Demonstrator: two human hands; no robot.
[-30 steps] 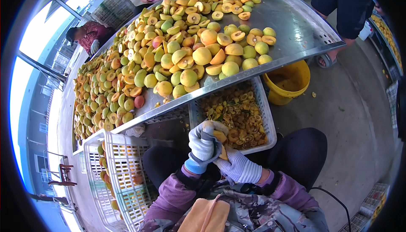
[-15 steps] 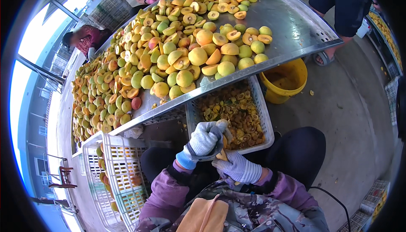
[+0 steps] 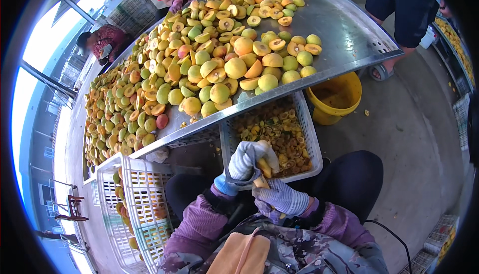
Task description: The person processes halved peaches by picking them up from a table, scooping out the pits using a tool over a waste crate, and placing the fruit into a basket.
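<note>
My left hand [image 3: 247, 161], in a grey-white glove with a blue cuff, is closed around a yellow-orange fruit [image 3: 264, 166] held over my lap. My right hand [image 3: 282, 199], in a grey knit glove, grips a small tool [image 3: 260, 183] with a pale handle pressed up against that fruit; its tip is hidden. Both hands meet just in front of a white plastic crate [image 3: 312, 141] holding fruit pits and scraps. Above it a steel sorting table [image 3: 349, 34] carries a heap of whole and halved yellow, green and reddish fruits [image 3: 219, 69].
A yellow bucket [image 3: 337, 97] stands on the concrete floor to the right of the crate. A white slatted crate [image 3: 134, 209] with some fruit sits at my left. Other people stand at the table's far side [image 3: 107, 39] and at the right end [image 3: 404, 4].
My hands have shifted slightly right and lower while working the fruit; the left hand has turned the fruit against the tool. The view tilted a little.
</note>
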